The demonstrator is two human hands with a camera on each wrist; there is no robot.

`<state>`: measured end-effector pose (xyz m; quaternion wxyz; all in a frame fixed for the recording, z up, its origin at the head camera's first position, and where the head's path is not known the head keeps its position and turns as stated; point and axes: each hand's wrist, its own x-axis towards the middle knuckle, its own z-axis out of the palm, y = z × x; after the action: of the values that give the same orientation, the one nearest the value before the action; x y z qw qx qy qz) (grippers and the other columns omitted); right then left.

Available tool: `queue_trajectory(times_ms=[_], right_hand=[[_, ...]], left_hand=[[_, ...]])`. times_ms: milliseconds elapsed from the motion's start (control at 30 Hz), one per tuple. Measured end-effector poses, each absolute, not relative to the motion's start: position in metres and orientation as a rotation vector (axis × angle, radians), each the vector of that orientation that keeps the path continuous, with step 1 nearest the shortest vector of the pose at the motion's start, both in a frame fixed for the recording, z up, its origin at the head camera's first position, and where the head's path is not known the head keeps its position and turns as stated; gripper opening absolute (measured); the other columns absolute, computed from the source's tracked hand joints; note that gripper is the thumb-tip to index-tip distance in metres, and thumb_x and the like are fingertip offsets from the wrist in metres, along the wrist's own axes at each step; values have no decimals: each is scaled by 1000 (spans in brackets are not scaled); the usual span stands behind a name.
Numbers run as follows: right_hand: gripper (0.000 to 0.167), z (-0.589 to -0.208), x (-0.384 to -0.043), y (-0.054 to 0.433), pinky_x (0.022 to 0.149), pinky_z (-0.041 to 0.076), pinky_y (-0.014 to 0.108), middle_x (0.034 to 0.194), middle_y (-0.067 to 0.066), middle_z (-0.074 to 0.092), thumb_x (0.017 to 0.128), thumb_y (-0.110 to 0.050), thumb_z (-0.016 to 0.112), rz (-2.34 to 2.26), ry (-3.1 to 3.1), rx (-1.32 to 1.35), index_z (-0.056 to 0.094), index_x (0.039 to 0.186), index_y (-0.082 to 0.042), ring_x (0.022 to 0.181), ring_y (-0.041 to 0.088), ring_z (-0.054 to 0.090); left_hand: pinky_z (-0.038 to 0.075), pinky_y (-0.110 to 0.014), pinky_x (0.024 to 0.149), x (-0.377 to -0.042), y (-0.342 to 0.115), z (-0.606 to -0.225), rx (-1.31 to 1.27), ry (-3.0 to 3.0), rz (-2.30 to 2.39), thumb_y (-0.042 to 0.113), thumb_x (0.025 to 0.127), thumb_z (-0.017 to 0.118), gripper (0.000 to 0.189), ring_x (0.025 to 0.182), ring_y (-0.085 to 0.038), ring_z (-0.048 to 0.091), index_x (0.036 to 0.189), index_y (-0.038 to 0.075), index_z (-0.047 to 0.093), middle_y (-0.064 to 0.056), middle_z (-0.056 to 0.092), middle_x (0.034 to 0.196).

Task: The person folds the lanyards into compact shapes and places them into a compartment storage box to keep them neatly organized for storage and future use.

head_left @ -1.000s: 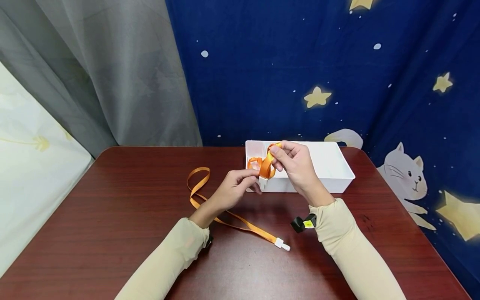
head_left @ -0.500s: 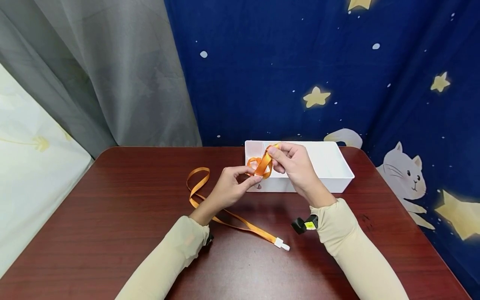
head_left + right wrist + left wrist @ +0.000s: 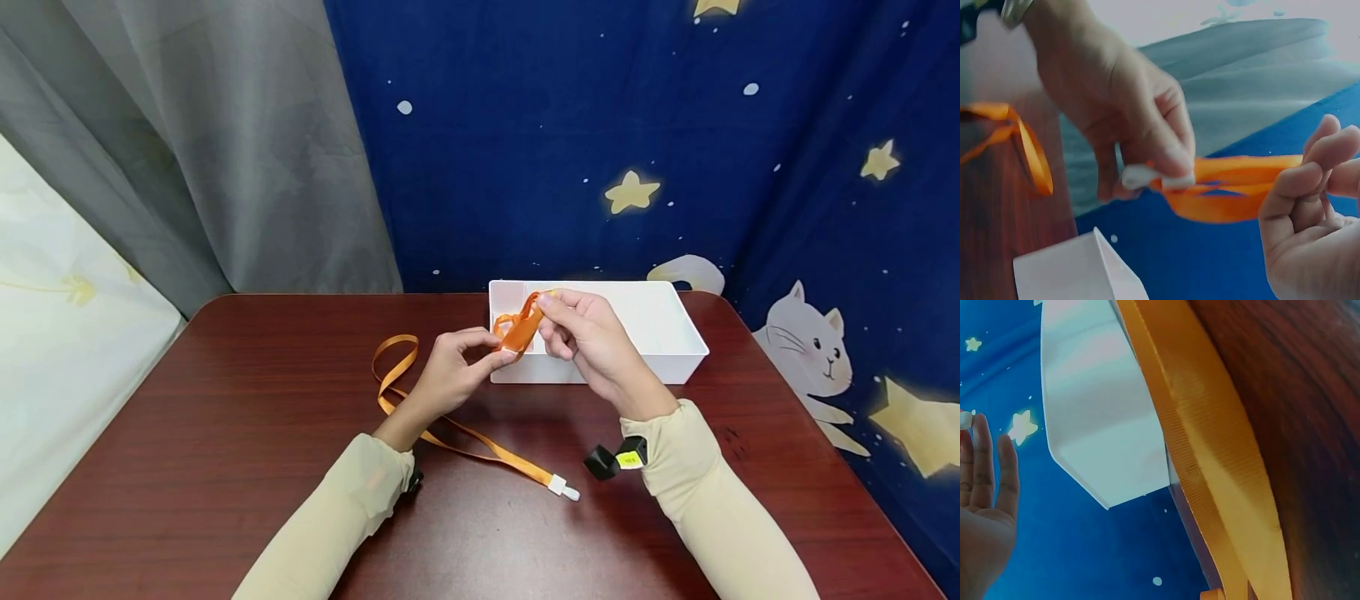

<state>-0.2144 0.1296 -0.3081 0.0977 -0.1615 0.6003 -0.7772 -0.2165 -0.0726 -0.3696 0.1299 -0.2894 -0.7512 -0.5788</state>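
In the head view, my left hand [image 3: 453,371] and right hand [image 3: 596,342] hold a folded orange lanyard [image 3: 522,332] between them, over the front left of a white box [image 3: 656,321]. The right wrist view shows left thumb and fingers pinching its white plastic clip [image 3: 1141,177]. Fingertips of the right hand pinch the other end of the folded strap, stretched fairly level. A second orange lanyard [image 3: 517,462] lies loosely looped on the table, its white clip [image 3: 564,488] toward the front. More orange strap [image 3: 502,320] shows in the box's left compartment, partly hidden.
The box stands near the far edge of a dark red-brown table [image 3: 247,433]. Behind the table hang a grey curtain [image 3: 285,167] and a blue curtain [image 3: 510,150] with stars. A black wrist camera [image 3: 617,458] sits at the right sleeve.
My left hand has shifted its grip from beside the clip to pinching it, covering it in the head view. The folded strap has turned from hanging down to slanting between both hands.
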Motion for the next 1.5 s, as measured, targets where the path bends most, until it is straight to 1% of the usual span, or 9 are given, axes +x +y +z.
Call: queue_trajectory(times_ms=[167,267,367,433,500,967,1200,1367,1500], right_hand=[[24,-305,-213,131,48,37,20,77,3,72,106,-21,48,-2275,1656,-543,57,106,0,45,9,50],[37,-306,-212,134,71,45,25,101,9,75,107,-35,43,-2240,1541,-652,46,123,-1,50,13,59],[59,-307,-212,137,98,38,39,126,13,66,106,-49,35,-2211,1396,-759,26,145,-5,60,16,67],[68,-307,-212,138,106,31,45,138,15,58,106,-53,31,-2207,1323,-812,13,153,-8,66,18,70],[72,-307,-212,138,110,27,50,145,16,52,105,-56,29,-2209,1280,-848,8,156,-9,70,18,71],[77,-312,-213,139,113,22,55,156,21,34,102,-62,23,-2186,1219,-1029,9,159,-11,78,20,72],[78,-313,-213,136,113,20,57,158,22,31,102,-62,29,-2162,1315,-1056,9,159,-14,77,20,72],[81,-314,-213,136,112,22,57,155,17,37,100,-64,35,-2132,1473,-1061,12,159,-13,76,19,72],[79,-314,-213,134,109,33,49,154,19,39,101,-61,36,-2099,1642,-1109,16,159,-10,73,23,72]], left_hand=[[48,-23,73,-204,-74,-352,-846,-2175,-1651,-7,84,74,9,80,-17,58,92,-9,72,-17,69,85],[49,-24,73,-203,-74,-348,-841,-2161,-1649,-5,85,73,9,81,-16,59,94,-9,73,-17,70,87],[51,-26,74,-203,-75,-345,-828,-2146,-1661,-4,87,72,10,82,-15,61,95,-9,73,-18,71,90],[52,-27,74,-203,-76,-343,-823,-2136,-1672,-4,87,72,10,81,-14,62,96,-9,73,-19,71,91],[53,-27,73,-203,-76,-342,-818,-2128,-1686,-4,88,71,11,81,-13,62,97,-10,72,-20,72,92],[54,-24,71,-203,-76,-339,-807,-2113,-1754,-6,88,70,13,77,-13,63,100,-11,71,-21,71,91],[56,-28,69,-220,-78,-358,-744,-2133,-1837,0,90,71,17,74,-14,64,105,-6,73,-17,73,93],[56,-29,65,-218,-79,-358,-712,-2146,-1905,5,90,72,17,68,-21,67,105,-4,74,-15,72,84],[57,-29,65,-216,-79,-355,-692,-2145,-1974,7,91,73,19,68,-24,69,105,-5,73,-16,73,87]])
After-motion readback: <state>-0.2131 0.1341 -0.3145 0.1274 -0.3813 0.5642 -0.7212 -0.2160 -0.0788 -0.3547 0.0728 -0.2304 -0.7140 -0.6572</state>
